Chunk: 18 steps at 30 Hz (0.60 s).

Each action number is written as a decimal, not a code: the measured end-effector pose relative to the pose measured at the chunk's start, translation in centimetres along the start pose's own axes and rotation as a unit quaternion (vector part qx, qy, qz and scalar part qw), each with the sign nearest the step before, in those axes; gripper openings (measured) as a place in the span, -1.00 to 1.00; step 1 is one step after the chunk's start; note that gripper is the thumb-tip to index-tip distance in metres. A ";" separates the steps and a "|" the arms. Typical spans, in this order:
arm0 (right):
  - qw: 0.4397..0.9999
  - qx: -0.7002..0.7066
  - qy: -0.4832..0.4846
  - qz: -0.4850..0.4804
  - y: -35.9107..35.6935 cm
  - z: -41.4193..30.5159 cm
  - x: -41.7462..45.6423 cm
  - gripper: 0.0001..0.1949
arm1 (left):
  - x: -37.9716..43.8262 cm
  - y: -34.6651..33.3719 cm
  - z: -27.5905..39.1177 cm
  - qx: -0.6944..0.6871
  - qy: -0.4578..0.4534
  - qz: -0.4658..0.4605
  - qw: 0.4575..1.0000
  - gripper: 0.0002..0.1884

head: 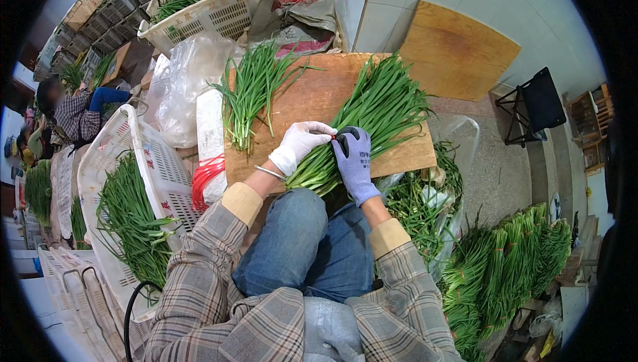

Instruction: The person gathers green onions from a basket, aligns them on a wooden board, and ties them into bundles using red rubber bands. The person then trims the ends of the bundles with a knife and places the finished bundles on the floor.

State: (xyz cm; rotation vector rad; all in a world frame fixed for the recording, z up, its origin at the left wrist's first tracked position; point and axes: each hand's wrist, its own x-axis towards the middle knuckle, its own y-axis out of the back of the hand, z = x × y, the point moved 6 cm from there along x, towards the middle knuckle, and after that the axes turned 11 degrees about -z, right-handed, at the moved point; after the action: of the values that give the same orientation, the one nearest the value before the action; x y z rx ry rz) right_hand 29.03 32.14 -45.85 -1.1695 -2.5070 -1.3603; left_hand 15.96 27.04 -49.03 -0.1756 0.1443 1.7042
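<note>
A large bunch of garlic chives (384,100) lies slantwise over the wooden board (304,97), its pale stem ends towards my knees. My left hand (305,142), in a white glove, pinches a bit of red tie (334,137) on top of the bunch. From the other side my right hand (353,162), in a purple-grey glove with dark fingertips, grips the stems, its thumb and fingertips close to the same tie. The tie's course under the bunch is hidden. A smaller loose heap of chives (251,92) rests at the board's left side.
Red tie strips (205,180) hang left of the board, beside a white plastic basket (144,162) of chives. A plastic bag of trimmings (423,212) stands at right, near tied bunches (513,262). A folding stool (538,100) stands farther right. Another person (79,112) sits at left.
</note>
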 end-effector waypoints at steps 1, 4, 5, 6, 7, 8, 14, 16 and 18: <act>1.000 0.011 -0.007 0.005 -0.1 0.1 -0.1 -0.86 | 0.0 -0.1 0.0 -0.009 -0.006 0.004 1.000 -0.81; 0.999 0.029 -0.023 0.007 -0.2 0.5 -0.3 -0.86 | 0.1 -0.3 -0.3 -0.026 -0.018 0.011 0.999 -0.81; 0.999 0.026 -0.024 -0.002 -0.2 0.5 -0.2 -0.86 | 0.1 -0.2 -0.5 -0.025 -0.017 0.012 0.999 -0.82; 0.999 0.024 -0.025 -0.012 -0.1 0.5 -0.2 -0.86 | 0.1 -0.2 -0.5 -0.024 -0.016 0.013 1.000 -0.82; 0.999 0.019 -0.023 -0.015 -0.1 0.4 -0.1 -0.86 | 0.0 -0.2 -0.5 -0.018 -0.012 0.014 1.000 -0.82; 1.000 0.014 -0.020 -0.019 0.0 0.3 -0.1 -0.86 | 0.0 -0.2 -0.4 -0.012 -0.008 0.015 1.000 -0.83; 1.000 0.016 0.001 -0.019 0.1 0.6 -0.1 -0.86 | -0.3 -0.2 0.2 -0.012 -0.008 -0.003 1.000 -0.82; 1.000 0.017 0.002 -0.017 0.1 0.5 0.0 -0.86 | -0.3 -0.1 0.3 -0.007 -0.004 0.000 1.000 -0.81; 1.000 0.018 0.003 -0.016 0.1 0.5 0.2 -0.85 | -0.3 -0.1 0.2 0.003 0.009 0.013 1.000 -0.80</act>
State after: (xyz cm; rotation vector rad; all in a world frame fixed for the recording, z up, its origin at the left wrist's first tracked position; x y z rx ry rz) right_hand 29.11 32.62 -45.99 -1.1206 -2.5456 -1.3190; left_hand 16.08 26.78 -48.80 -0.1850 0.1647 1.7286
